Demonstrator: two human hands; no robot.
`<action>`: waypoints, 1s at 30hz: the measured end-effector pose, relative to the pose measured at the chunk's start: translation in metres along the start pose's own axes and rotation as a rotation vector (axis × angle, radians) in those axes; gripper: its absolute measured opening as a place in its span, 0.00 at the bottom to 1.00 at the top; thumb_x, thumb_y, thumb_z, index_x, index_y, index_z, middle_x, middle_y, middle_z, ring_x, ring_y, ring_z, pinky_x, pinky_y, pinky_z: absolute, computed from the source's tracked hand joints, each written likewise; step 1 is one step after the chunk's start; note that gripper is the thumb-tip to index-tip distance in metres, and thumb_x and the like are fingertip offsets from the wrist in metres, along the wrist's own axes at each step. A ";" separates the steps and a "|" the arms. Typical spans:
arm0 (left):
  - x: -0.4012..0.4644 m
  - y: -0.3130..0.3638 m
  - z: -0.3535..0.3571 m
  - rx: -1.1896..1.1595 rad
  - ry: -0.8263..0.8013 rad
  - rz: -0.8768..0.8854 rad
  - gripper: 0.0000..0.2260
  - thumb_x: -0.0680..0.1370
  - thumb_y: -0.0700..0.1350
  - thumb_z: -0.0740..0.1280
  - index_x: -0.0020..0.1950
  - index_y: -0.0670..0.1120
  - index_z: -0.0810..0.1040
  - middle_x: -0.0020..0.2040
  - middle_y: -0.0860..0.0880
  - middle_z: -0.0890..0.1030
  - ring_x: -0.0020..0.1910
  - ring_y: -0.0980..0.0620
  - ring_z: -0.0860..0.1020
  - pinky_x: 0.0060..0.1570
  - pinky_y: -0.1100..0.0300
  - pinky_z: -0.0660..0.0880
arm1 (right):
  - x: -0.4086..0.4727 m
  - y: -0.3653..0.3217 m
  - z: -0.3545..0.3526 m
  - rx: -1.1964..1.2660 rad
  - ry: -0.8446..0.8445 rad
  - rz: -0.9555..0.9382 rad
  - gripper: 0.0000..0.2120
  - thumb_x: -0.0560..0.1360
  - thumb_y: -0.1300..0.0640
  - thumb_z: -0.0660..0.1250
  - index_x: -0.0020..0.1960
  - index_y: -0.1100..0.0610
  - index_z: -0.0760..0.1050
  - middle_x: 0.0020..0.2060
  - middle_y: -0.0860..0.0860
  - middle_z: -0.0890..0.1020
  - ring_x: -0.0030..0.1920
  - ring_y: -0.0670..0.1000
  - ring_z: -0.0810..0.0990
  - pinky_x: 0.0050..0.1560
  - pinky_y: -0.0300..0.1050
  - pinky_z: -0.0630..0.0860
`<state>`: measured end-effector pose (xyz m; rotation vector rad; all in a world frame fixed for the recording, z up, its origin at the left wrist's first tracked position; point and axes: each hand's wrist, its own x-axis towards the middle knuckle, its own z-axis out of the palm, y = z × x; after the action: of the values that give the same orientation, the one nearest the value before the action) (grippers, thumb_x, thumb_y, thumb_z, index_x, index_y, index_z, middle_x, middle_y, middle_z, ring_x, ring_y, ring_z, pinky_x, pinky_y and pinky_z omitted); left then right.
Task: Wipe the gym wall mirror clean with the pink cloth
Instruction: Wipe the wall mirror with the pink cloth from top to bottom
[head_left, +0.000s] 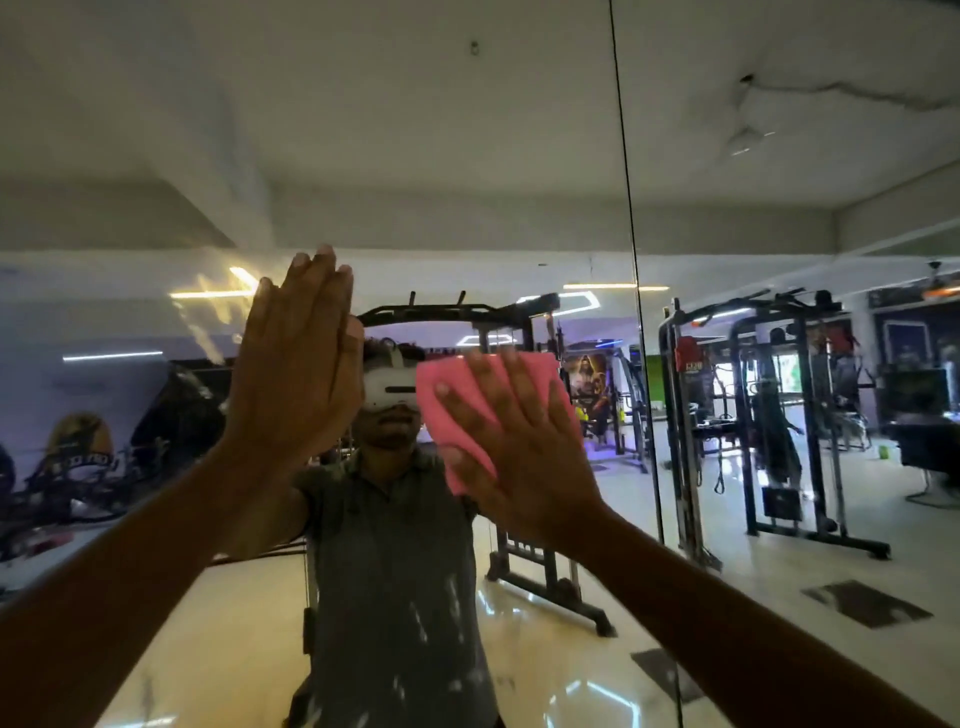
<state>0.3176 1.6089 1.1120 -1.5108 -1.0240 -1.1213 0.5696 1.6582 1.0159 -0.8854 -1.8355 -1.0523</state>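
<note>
Head view shows the right hand (524, 441) with straight, spread fingers pressing the pink cloth (457, 400) flat on the mirror (467, 156); the left hand (296, 364), fingers straight together, rests on the glass beside it.

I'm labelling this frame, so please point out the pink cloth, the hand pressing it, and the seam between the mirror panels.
Pink cloth (452, 384): head view, upper left part.
Right hand (514, 441): head view, back of hand.
Dark vertical seam (626, 171): head view, upper stretch.
</note>
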 end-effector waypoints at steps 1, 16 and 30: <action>-0.002 0.002 -0.002 0.029 -0.007 0.018 0.25 0.89 0.50 0.52 0.84 0.41 0.65 0.86 0.40 0.63 0.87 0.41 0.58 0.86 0.39 0.50 | -0.016 0.018 0.001 0.019 0.003 0.021 0.32 0.89 0.35 0.46 0.90 0.45 0.51 0.90 0.52 0.44 0.89 0.60 0.40 0.83 0.78 0.48; -0.008 0.024 0.012 0.069 -0.024 0.076 0.26 0.89 0.50 0.54 0.85 0.40 0.64 0.86 0.40 0.63 0.86 0.39 0.59 0.84 0.34 0.55 | 0.041 0.072 -0.013 0.085 0.114 0.265 0.33 0.88 0.35 0.45 0.90 0.43 0.43 0.90 0.55 0.44 0.89 0.64 0.41 0.82 0.79 0.50; -0.035 -0.044 -0.025 0.164 -0.045 0.043 0.27 0.90 0.53 0.50 0.86 0.42 0.63 0.87 0.42 0.60 0.88 0.42 0.56 0.85 0.36 0.52 | 0.095 0.018 -0.010 0.049 0.180 0.248 0.33 0.89 0.34 0.39 0.90 0.46 0.51 0.89 0.57 0.48 0.88 0.66 0.45 0.83 0.79 0.49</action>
<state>0.2632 1.5898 1.0903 -1.4250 -1.0825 -0.9537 0.5486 1.6725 1.1101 -0.9309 -1.5511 -0.8970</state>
